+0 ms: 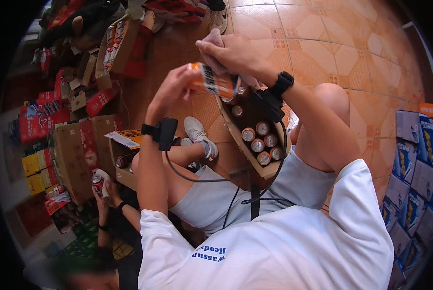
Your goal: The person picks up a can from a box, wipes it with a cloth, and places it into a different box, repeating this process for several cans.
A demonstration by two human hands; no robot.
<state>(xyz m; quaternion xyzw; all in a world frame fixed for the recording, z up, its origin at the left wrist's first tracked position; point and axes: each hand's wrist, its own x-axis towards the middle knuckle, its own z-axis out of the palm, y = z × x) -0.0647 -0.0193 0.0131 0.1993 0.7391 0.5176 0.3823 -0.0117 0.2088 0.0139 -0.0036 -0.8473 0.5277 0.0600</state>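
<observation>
Both hands grip the orange can (pixel 211 81) above the carton's rim (pixel 236 133).

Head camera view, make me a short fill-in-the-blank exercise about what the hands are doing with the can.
1. The left hand holds an ____ can.
2. The right hand presses a pink ____ against the can.
3. More cans stand in a cardboard ____ on the person's lap.
4. On the right wrist sits a black ____.

Missing words: orange; cloth; box; watch
</observation>
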